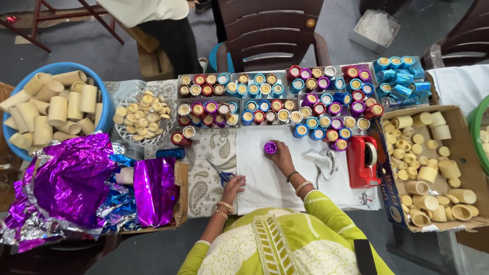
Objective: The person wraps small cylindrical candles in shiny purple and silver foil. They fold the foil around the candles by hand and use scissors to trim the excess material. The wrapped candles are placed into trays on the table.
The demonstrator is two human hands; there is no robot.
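The purple foil-wrapped cup [270, 147] stands upright on the white cloth [265, 188] at the middle of the table [204, 168]. Its long axis is vertical and its open mouth faces up toward the camera.

The right hand [281, 156] reaches forward over the cloth, wrist bent, fingers closed around the near side of the cup and gripping it. The left hand [233, 185] lies nearer the body, fingers loosely curled and resting on the cloth edge, touching the blue-handled scissors [222, 175]; it grips nothing that can be made out. Both wrists carry bangles.

Counts: one cup in hand. One red tape dispenser [362, 161] just right of the cloth. One blue tub [104, 109] of bare cardboard tubes at far left, one wire basket [122, 137] of short bare cups beside it, one cardboard box [461, 153] of bare cups at right. Finished wrapped cups [265, 104] stand in several shallow trays along the far edge, in red, purple, blue and gold; too many and too small for an exact count. Loose purple foil [71, 178] lies heaped at left.

Another person's dark trousers [173, 35] show beyond the table.
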